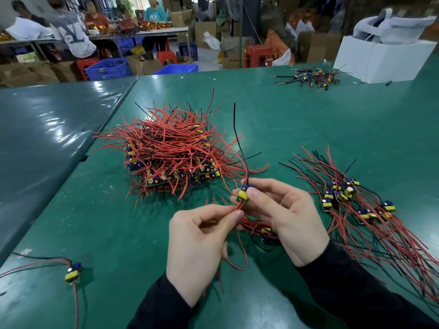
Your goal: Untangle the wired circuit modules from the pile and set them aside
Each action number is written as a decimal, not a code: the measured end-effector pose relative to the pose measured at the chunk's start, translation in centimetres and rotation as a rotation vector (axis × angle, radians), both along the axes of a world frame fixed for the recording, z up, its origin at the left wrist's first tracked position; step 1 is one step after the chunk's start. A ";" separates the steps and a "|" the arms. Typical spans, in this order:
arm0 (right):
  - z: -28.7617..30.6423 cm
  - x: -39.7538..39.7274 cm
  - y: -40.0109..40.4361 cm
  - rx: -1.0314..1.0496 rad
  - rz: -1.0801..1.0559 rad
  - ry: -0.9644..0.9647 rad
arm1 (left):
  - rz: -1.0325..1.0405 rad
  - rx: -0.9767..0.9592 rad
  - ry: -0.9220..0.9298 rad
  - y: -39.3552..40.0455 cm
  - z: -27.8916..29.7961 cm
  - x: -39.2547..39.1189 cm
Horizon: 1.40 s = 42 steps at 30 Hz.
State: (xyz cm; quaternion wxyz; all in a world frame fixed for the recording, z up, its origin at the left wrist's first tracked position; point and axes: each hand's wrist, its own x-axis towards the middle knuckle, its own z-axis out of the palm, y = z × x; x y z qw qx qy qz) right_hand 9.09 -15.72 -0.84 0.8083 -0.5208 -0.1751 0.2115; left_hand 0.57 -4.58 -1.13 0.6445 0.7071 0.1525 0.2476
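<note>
A tangled pile [174, 148] of red and black wires with small circuit modules lies at the middle of the green table [308, 119]. My right hand [282, 217] pinches one module [243, 193], yellow and blue, held up in front of the pile. Its black wire rises upward and its red wires run down. My left hand [202, 243] pinches those red wires just below the module. A few more modules [267, 233] lie under my right hand. To the right lies a spread group of separated modules [351, 198] with their wires fanned toward me.
A single module [73, 273] with wires lies near the table's front left. A small heap of wired parts [311, 78] sits at the far right beside a white box [382, 58]. A second table [47, 129] adjoins on the left. People work at benches beyond, among crates and stools.
</note>
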 end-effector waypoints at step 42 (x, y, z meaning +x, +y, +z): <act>-0.3 -0.4 -0.1 -0.026 -0.090 -0.356 | -0.158 -0.244 0.179 0.5 -0.1 0.0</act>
